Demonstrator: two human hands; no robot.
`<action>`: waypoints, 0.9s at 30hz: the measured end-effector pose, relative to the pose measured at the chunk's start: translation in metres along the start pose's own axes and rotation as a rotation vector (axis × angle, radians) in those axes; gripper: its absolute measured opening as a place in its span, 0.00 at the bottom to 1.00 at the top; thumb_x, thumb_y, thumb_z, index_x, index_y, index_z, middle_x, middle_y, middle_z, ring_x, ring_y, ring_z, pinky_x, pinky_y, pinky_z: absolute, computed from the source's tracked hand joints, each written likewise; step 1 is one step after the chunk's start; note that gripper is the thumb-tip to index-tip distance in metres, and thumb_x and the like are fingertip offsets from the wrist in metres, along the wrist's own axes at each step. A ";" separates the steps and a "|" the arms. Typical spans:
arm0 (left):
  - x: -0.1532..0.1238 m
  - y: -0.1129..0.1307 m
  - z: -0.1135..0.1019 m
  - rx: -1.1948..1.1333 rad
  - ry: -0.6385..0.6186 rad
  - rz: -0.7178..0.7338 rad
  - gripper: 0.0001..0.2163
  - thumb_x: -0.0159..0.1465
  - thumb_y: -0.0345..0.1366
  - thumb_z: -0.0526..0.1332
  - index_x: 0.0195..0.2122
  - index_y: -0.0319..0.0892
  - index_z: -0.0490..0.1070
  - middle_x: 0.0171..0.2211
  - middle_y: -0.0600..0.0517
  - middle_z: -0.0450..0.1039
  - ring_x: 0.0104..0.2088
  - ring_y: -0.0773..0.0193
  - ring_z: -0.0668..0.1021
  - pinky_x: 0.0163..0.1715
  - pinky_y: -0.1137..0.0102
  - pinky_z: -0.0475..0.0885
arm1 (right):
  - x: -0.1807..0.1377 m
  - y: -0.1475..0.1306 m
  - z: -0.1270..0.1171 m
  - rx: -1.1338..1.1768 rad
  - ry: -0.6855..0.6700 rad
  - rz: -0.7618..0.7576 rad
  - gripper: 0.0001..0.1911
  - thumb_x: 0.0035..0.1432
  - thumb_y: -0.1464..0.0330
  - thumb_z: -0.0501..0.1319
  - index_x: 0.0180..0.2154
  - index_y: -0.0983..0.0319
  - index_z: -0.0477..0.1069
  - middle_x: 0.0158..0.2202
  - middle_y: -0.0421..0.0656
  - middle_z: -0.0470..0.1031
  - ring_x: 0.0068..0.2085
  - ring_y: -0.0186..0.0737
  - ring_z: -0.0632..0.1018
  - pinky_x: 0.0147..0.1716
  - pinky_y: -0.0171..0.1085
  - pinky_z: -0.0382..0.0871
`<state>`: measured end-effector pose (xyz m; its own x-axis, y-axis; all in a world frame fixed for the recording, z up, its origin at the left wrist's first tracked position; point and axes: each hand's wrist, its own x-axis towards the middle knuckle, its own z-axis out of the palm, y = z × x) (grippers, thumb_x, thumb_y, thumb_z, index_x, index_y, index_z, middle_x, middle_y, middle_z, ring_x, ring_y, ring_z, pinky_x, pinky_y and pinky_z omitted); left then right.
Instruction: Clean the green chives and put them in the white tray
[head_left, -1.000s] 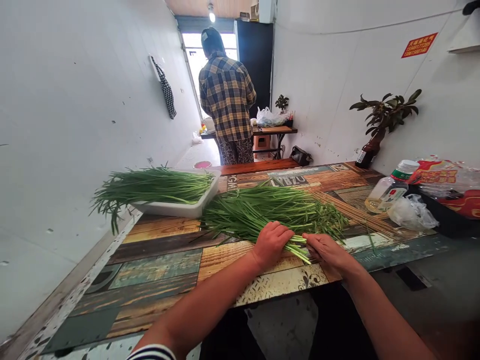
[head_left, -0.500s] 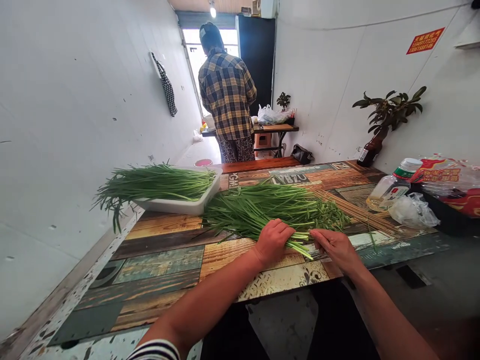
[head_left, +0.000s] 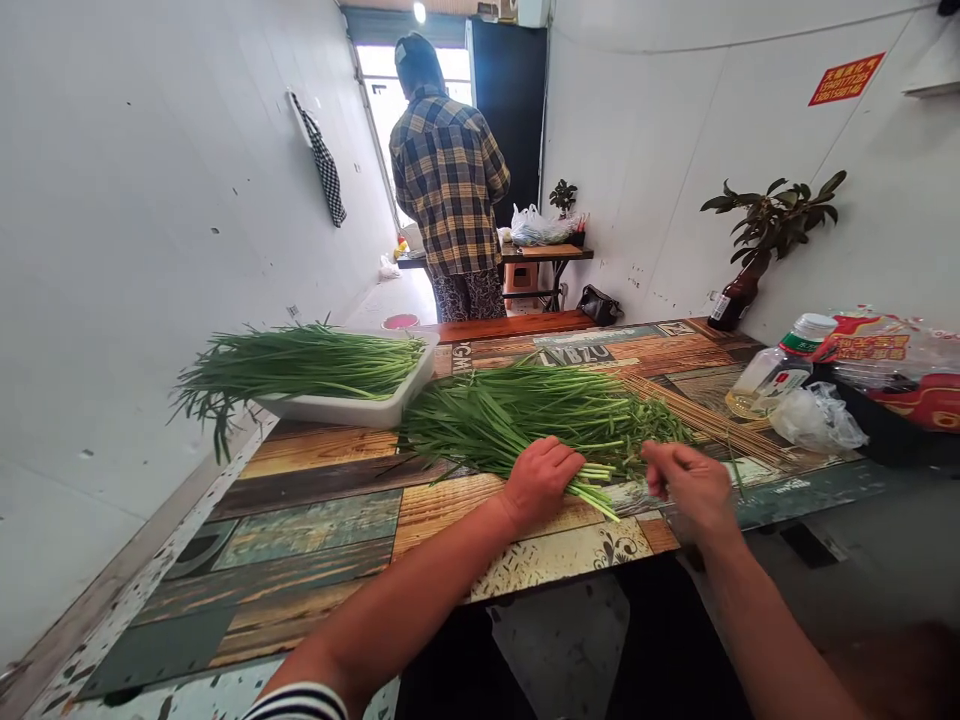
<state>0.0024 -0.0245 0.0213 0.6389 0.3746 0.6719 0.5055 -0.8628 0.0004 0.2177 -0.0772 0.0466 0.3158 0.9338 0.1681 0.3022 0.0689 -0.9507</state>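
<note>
My left hand (head_left: 543, 480) is closed round a small bunch of garlic chives (head_left: 596, 490), whose pale cut ends stick out to the right. Just right of those ends, my right hand (head_left: 690, 487) hovers with its fingers curled and pinched together; what they hold, if anything, is too small to name. A loose pile of chives (head_left: 517, 405) lies on the table behind both hands, with trimmed bits (head_left: 664, 420) at its right end. More chives (head_left: 315, 365) fill a white tray (head_left: 382, 412) on the left and hang over its far-left side.
Thin wooden skewers (head_left: 705, 420) lie right of the pile on the wood-patterned table (head_left: 315, 520). Farther right stand a plastic bottle (head_left: 780, 370), a crumpled clear bag (head_left: 817, 418) and a brown bottle with a plant (head_left: 739, 290). A person in a plaid shirt (head_left: 450, 185) stands at the back.
My right hand has drawn away from the chive ends, to the right. The left hand keeps its hold on the bunch. The view has shifted slightly.
</note>
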 end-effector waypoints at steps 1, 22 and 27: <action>0.000 0.000 -0.001 0.000 0.011 -0.001 0.14 0.69 0.39 0.47 0.39 0.39 0.70 0.34 0.46 0.74 0.33 0.61 0.71 0.35 0.66 0.66 | 0.003 -0.005 -0.004 0.009 0.028 0.035 0.25 0.52 0.47 0.59 0.21 0.62 0.70 0.16 0.40 0.67 0.16 0.33 0.66 0.14 0.33 0.58; -0.004 0.001 0.012 -0.315 0.075 -0.259 0.06 0.60 0.33 0.60 0.37 0.41 0.66 0.37 0.48 0.75 0.37 0.60 0.75 0.38 0.66 0.70 | 0.001 0.005 0.041 0.101 -0.251 -0.031 0.16 0.44 0.61 0.65 0.34 0.62 0.76 0.29 0.43 0.77 0.27 0.38 0.75 0.25 0.35 0.70; -0.005 0.000 0.010 -0.314 0.062 -0.265 0.07 0.60 0.37 0.60 0.37 0.41 0.67 0.35 0.48 0.75 0.37 0.59 0.75 0.38 0.66 0.69 | 0.001 0.010 0.055 0.083 -0.184 -0.009 0.13 0.46 0.61 0.64 0.32 0.63 0.76 0.34 0.46 0.78 0.32 0.41 0.78 0.27 0.36 0.73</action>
<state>0.0054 -0.0230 0.0102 0.4694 0.5846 0.6617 0.4403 -0.8046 0.3985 0.1719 -0.0559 0.0231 0.1413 0.9809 0.1334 0.2266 0.0991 -0.9689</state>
